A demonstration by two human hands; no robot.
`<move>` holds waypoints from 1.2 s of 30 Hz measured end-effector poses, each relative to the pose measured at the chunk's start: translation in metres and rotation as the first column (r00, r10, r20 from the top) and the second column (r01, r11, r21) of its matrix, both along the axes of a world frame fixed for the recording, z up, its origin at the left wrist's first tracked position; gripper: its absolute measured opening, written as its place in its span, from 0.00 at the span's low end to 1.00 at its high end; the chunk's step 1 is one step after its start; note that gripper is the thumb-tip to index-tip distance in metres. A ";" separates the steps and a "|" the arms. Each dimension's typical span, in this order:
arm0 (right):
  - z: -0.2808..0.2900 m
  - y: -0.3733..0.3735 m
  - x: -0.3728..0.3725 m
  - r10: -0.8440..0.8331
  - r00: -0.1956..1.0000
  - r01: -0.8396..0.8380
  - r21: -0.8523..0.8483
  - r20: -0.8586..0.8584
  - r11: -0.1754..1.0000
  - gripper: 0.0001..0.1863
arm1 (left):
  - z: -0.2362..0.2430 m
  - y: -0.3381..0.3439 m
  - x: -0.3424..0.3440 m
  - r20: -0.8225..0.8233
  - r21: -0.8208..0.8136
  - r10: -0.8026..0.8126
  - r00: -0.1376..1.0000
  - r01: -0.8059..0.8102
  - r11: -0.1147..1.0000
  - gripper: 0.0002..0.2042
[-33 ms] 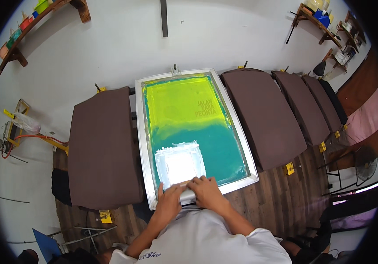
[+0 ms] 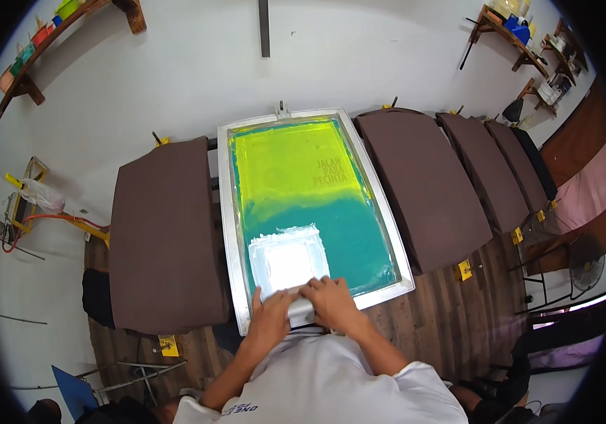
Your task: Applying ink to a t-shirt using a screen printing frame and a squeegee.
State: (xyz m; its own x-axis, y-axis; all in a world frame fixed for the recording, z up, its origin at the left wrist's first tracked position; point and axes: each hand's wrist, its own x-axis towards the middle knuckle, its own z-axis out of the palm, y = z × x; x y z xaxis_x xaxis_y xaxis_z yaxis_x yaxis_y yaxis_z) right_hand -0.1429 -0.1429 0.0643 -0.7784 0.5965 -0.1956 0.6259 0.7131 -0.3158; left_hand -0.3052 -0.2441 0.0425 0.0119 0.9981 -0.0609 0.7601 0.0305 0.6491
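A screen printing frame (image 2: 227,205) with a pale metal rim lies in front of me. Its mesh is yellow-green at the far part and teal (image 2: 352,240) nearer me, with small brownish lettering (image 2: 330,172) at the far right. A thick patch of white ink (image 2: 285,258) covers the near left part. At the frame's near end, my left hand (image 2: 270,319) and my right hand (image 2: 330,304) are closed side by side on a squeegee (image 2: 301,312). Its silvery handle shows between them; my hands hide its blade.
Boards covered in brown cloth stand left (image 2: 165,240) and right (image 2: 423,184) of the frame, with more farther right. Yellow clamps (image 2: 464,271) jut from their ends. Wall shelves (image 2: 511,42) hold containers. A fan (image 2: 587,274) stands at the right.
The squeegee has tipped slightly, and more of its silvery handle shows between my hands. My hands have shifted a little with it. The frame and white ink look the same.
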 end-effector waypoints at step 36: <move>-0.044 -0.027 0.001 -0.105 0.980 0.131 0.153 -0.167 0.980 0.34 | -0.021 -0.006 0.007 -0.134 0.059 0.069 0.989 -0.061 0.996 0.30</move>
